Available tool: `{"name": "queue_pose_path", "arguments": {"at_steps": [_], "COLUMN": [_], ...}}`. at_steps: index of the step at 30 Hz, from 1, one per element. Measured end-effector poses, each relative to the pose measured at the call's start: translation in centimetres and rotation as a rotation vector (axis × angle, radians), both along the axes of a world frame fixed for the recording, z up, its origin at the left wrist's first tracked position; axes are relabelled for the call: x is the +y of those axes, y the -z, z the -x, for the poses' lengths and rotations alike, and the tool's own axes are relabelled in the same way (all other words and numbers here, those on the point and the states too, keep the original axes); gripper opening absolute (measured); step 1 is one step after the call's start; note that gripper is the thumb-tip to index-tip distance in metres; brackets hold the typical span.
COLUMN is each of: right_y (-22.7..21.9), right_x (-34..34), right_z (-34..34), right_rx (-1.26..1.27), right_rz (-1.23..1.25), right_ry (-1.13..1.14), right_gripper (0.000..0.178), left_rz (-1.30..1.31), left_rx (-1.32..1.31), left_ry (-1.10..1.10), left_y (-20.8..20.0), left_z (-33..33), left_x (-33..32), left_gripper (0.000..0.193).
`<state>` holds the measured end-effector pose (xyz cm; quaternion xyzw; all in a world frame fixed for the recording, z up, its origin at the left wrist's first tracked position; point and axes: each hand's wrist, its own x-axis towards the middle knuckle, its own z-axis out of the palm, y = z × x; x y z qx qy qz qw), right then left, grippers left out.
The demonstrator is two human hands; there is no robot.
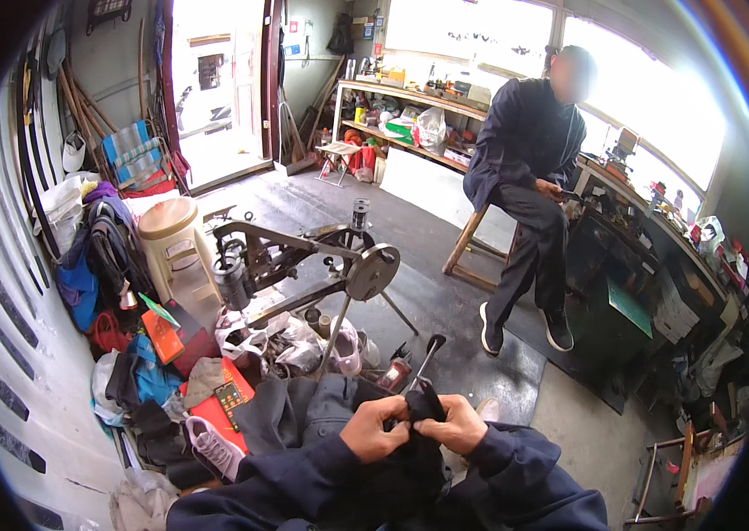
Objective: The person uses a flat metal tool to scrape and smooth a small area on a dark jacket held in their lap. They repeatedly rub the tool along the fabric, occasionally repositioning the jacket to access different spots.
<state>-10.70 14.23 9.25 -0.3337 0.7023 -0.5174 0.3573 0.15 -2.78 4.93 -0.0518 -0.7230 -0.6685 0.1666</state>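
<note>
My left hand (374, 431) and my right hand (454, 425) meet over my lap, both pinching a black piece of material, perhaps a shoe part (423, 409). Its dark bulk hangs down between my forearms. Both arms wear dark blue sleeves. A thin dark tool with a rounded knob (430, 352) stands just beyond my hands. A metal shoe-stitching machine (304, 261) on a stand, with a round handwheel (372, 272), is a little further ahead.
A pile of bags, cloths and a white sneaker (211, 445) lies at left by the wall. A beige plastic stool (170, 230) stands behind it. Another person in dark clothes (529, 177) sits on a wooden stool by a cluttered workbench (658, 239). Shelves (410, 115) line the back.
</note>
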Motion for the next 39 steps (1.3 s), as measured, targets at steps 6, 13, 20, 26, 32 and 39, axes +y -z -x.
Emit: {"name": "queue_pose_path", "arguments": {"at_steps": [6,13,20,26,32,39], "right_y": [1.5,5.7,7.3,8.4,5.8,4.7], "right_x": [-1.6,-3.3,-1.8,-0.5,2.5,1.7], "right_z": [4.1,6.0,7.0,8.2,10.4,9.3], "right_rx": [0.077,0.130,0.065,-0.024,-0.289,-0.436], "right_rz": [-0.050,-0.054,-0.114,-0.007,0.224,0.408], "right_ry": [-0.058,-0.018,0.167,0.337,0.701,0.755], "right_gripper": [0.031,0.028,0.031,0.026,0.054,0.069], "left_rz": [0.016,-0.025,-0.173,-0.236,-0.159,-0.056], "left_rx": [-0.137,-0.337,-0.496,-0.558,-0.483,-0.409], "left_ry": [-0.141,-0.137,0.039,0.028,-0.015,-0.029], "left_y": [1.7,3.7,6.3,7.1,6.7,6.5], "left_z": [2.4,3.5,7.1,10.0,9.6,8.8], "left_x": [-0.4,0.0,0.2,0.8,0.9,1.4], "left_gripper": [0.007,0.024,0.024,0.008,0.008,0.011]}}
